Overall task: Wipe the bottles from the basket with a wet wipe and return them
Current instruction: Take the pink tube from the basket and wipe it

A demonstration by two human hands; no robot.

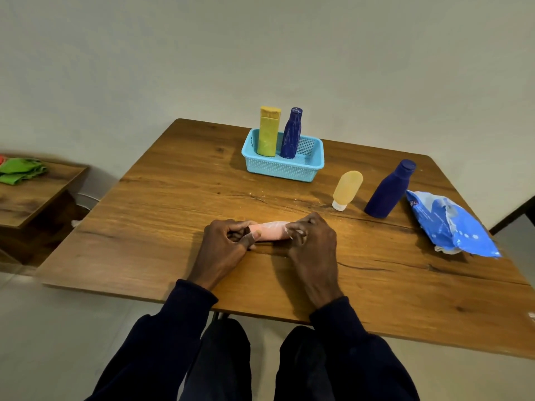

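Both hands: L hand [228, 241], R hand [314, 244] grip pink bottle [270, 231] ends.
Basket [278, 170]: yellow bottle [268, 134], blue bottle [291, 134] upright inside.
Wipes pack [451, 227]: table [144, 227], R.

Wooden table [173, 212]: basket [283, 170], bottles [389, 192], wipes pack [451, 227]

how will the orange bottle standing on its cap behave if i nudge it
The orange bottle would probably tip easily: it stands upside down on its narrow white cap, with the wider body above. Its rounded body suggests it may roll once down. It looks like small plastic, so it is likely light and not fragile.
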